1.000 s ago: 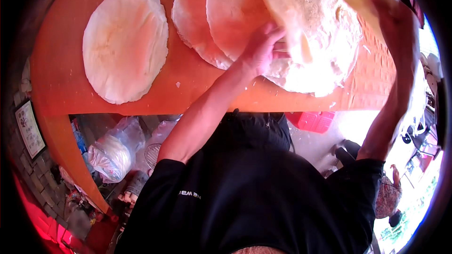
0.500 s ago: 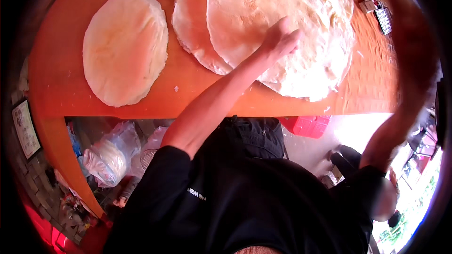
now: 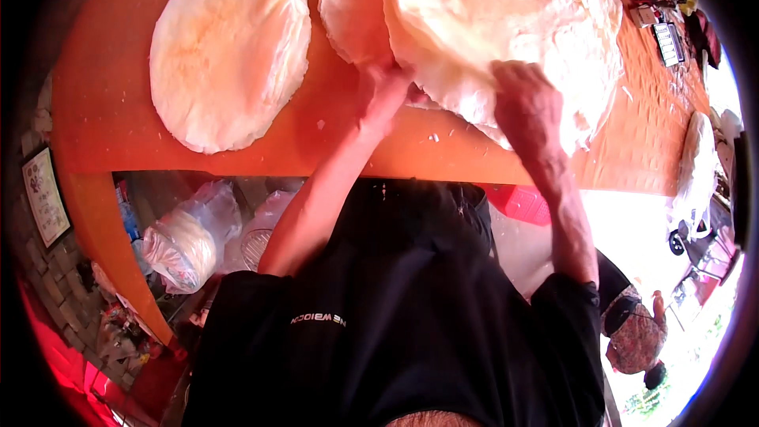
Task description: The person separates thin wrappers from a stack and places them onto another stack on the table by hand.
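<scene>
Two hands are seen at work over one orange table (image 3: 316,146), on which three main groups of thin, pale, round sheets can be counted. One round sheet or stack (image 3: 229,55) is laid at the left, well apart from the hands; its layers cannot be counted. One middle sheet (image 3: 356,16) is partly covered by the broad pile (image 3: 506,16) at the right, whose layers cannot be counted either. The pile's near left edge is met by the left hand (image 3: 387,88), with its fingers partly hidden; whether anything is pinched there cannot be told. The right hand (image 3: 528,99) is placed over the pile's near part, its fingers curled and blurred; whether a sheet is gripped cannot be told. Beneath the table, two plastic bags (image 3: 194,237) and one red container (image 3: 522,204) are seen. One framed sheet (image 3: 46,198) is seen at far left, and one other person (image 3: 636,340) at lower right.
</scene>
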A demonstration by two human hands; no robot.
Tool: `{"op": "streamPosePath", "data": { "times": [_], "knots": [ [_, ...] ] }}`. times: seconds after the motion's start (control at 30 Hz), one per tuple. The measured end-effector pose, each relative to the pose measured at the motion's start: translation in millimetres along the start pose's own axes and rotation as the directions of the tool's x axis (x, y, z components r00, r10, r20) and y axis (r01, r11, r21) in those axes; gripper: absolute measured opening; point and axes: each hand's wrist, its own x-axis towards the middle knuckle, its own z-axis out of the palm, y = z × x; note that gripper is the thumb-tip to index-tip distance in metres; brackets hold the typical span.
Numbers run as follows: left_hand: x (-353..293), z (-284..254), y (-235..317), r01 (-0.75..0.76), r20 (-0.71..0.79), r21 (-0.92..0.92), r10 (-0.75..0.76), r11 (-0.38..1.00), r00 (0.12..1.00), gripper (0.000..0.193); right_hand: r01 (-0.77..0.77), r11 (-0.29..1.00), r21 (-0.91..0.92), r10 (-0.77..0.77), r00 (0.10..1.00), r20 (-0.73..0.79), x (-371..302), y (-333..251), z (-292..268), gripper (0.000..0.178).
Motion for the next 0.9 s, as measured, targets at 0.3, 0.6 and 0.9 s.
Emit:
{"op": "streamPosePath", "data": {
  "times": [0.3, 0.6, 0.9],
  "knots": [
    [-9, 7, 5, 0.120, 0.198, -0.379, -0.047, 0.918, 0.979, 0.032, -0.014, 0.998, 0.064, 0.013, 1.000, 0.019, -19, -26, 27, 0.039],
    [-6, 5, 11, 0.150, 0.276, -0.420, -0.032, 0.895, 0.961, 0.037, 0.029, 0.999, 0.046, -0.029, 0.999, 0.018, -3, -6, 41, 0.019],
    [-30, 13, -29, 0.160, 0.071, -0.046, -0.156, 0.986, 0.985, 0.032, -0.096, 0.954, -0.283, 0.034, 0.976, -0.217, 45, 24, -156, 0.022]
  ]
}}
